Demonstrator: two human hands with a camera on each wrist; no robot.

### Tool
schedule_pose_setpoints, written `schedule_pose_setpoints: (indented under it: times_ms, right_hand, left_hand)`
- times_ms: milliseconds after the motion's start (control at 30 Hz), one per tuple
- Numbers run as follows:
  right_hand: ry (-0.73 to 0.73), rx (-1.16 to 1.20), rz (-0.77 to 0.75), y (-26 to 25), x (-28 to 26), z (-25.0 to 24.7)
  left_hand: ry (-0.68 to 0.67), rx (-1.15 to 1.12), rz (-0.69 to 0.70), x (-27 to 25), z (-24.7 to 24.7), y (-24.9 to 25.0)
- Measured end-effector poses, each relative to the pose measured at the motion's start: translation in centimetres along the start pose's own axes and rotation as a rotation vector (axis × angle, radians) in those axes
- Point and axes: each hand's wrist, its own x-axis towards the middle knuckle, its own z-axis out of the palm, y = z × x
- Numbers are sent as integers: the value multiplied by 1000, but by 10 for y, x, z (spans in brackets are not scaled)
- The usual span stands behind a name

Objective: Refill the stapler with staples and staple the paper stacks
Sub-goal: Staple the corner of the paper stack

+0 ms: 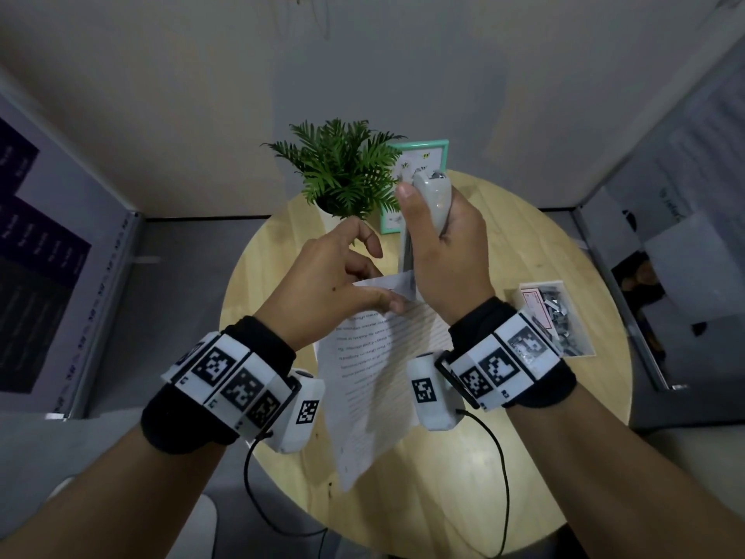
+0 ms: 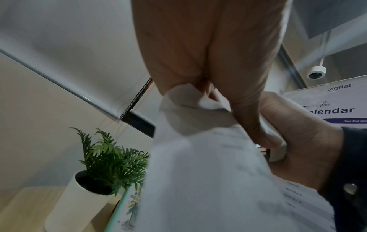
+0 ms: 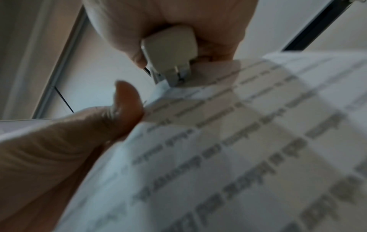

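Note:
My right hand (image 1: 439,240) grips a pale grey stapler (image 1: 429,195), held upright above the round wooden table (image 1: 524,457). Its lower nose (image 3: 174,73) sits on the top corner of a printed paper stack (image 1: 371,381). My left hand (image 1: 342,284) pinches that same corner between thumb and fingers, and the stack hangs down towards me. In the left wrist view the crumpled paper corner (image 2: 190,113) shows under my left fingers, with the right hand (image 2: 301,141) beside it. An open box of staples (image 1: 558,316) lies on the table to the right.
A potted fern (image 1: 342,171) in a white pot and a mint-green picture frame (image 1: 419,155) stand at the table's far edge. Poster boards (image 1: 40,252) flank the table on both sides. A white object sits at the lower left (image 1: 209,514).

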Motion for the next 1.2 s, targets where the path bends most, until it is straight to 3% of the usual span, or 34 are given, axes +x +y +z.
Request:
schedule_pose_setpoints:
  times_ms: [233, 500, 633, 733, 800, 900, 1000, 1200]
  right_hand:
    - [69, 50, -14, 2, -2, -2]
    - [-18, 143, 67, -2, -5, -8]
    - [160, 393, 130, -14, -2, -33]
    - [290, 490, 229, -9, -4, -55]
    - [247, 448, 363, 1, -14, -61]
    - [71, 396, 516, 8, -32, -56]
    - [-36, 407, 568, 1, -42, -44]
    - [-1, 550, 713, -4, -47, -35]
  left_hand:
    - [-1, 45, 0, -2, 5, 3]
    - [49, 113, 20, -1, 12, -8]
    - [95, 183, 47, -8, 16, -16]
    - [204, 258, 107, -17, 18, -17]
    - [291, 315, 150, -23, 21, -14]
    - [443, 495, 207, -30, 30, -5]
    - [596, 648, 303, -34, 42, 0]
    - [641, 696, 461, -38, 60, -5]
